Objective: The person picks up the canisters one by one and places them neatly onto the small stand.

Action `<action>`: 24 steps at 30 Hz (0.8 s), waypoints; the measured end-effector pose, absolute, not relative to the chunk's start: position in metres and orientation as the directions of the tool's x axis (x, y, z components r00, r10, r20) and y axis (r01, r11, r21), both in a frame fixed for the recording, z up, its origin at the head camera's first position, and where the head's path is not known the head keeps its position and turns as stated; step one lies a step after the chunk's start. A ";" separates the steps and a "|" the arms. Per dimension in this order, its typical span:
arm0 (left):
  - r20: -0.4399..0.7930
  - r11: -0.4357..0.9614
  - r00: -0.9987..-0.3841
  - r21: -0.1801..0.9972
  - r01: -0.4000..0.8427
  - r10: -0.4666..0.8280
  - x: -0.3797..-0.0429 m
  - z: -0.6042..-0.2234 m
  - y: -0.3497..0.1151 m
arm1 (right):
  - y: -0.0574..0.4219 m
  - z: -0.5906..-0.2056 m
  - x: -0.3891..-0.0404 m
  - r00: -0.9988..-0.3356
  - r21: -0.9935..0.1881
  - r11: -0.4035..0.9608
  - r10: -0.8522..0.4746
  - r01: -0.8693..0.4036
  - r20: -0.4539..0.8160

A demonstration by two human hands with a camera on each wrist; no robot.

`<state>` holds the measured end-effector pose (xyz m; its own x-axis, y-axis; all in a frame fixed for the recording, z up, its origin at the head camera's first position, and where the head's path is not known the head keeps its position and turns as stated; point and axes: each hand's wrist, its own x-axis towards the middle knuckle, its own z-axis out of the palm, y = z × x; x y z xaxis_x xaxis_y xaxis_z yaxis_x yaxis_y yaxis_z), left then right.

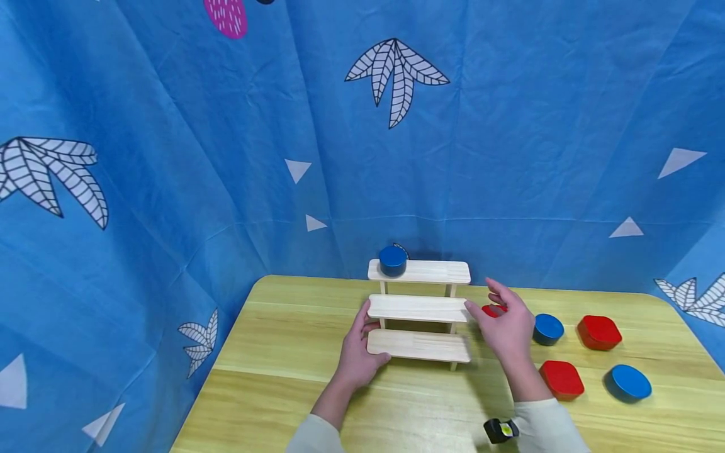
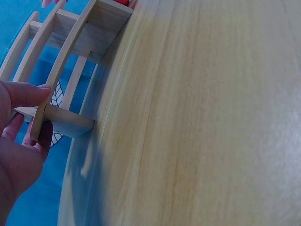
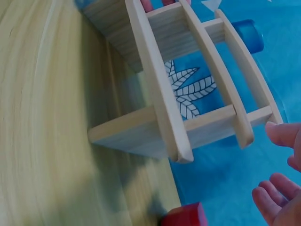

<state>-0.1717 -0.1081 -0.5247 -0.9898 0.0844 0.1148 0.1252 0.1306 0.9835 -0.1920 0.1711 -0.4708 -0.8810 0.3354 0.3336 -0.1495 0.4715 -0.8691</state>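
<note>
A three-tier wooden shelf stand [image 1: 419, 308] stands on the table before a blue curtain. My left hand [image 1: 357, 355] grips its left end; in the left wrist view the thumb lies over the front board and fingers curl beneath it. Beside the stand's right end is my right hand [image 1: 508, 324], fingers apart and relaxed, holding nothing, its thumb tip right at the middle board's end. A blue round block [image 1: 393, 261] sits on the left part of the top board. Partly hidden behind my right hand is a red block [image 1: 493, 311].
To the right on the wooden table [image 1: 272, 340] lie a blue round block [image 1: 548, 329], another blue round one [image 1: 627, 384], a red rounded-square block [image 1: 599, 333] and a nearer red one [image 1: 562, 380]. The blue curtain [image 1: 510, 157] hangs close behind the stand.
</note>
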 end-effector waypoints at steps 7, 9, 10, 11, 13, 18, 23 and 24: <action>0.106 0.148 -0.991 0.982 0.116 0.077 -0.171 -0.526 -0.108 | 0.178 -0.477 -0.193 -0.885 -0.860 0.500 0.351 -0.099 0.307; 0.111 0.154 -0.991 0.981 0.121 0.076 -0.171 -0.526 -0.108 | 0.180 -0.480 -0.194 -0.884 -0.857 0.507 0.353 -0.096 0.307; 0.112 0.157 -0.991 0.980 0.123 0.075 -0.171 -0.526 -0.108 | 0.180 -0.481 -0.194 -0.883 -0.854 0.512 0.353 -0.094 0.309; 0.114 0.157 -0.991 0.980 0.124 0.075 -0.171 -0.526 -0.108 | 0.181 -0.482 -0.194 -0.882 -0.851 0.518 0.355 -0.090 0.309; 0.114 0.157 -0.991 0.980 0.125 0.074 -0.171 -0.526 -0.108 | 0.183 -0.484 -0.194 -0.881 -0.844 0.530 0.358 -0.082 0.310; 0.103 0.148 -0.992 0.983 0.112 0.071 -0.171 -0.524 -0.108 | 0.187 -0.487 -0.194 -0.885 -0.841 0.538 0.359 -0.064 0.297; 0.088 0.148 -0.994 0.984 0.097 0.067 -0.170 -0.523 -0.107 | 0.191 -0.488 -0.193 -0.889 -0.839 0.541 0.353 -0.061 0.292; 0.087 0.147 -0.994 0.984 0.096 0.066 -0.170 -0.522 -0.107 | 0.191 -0.489 -0.193 -0.889 -0.837 0.545 0.352 -0.059 0.292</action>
<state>-0.1698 -0.1072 -0.5223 -0.9940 0.0659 0.0871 0.0960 0.1473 0.9844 -0.1927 0.1914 -0.4892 -0.8892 0.3520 0.2922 -0.0593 0.5445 -0.8366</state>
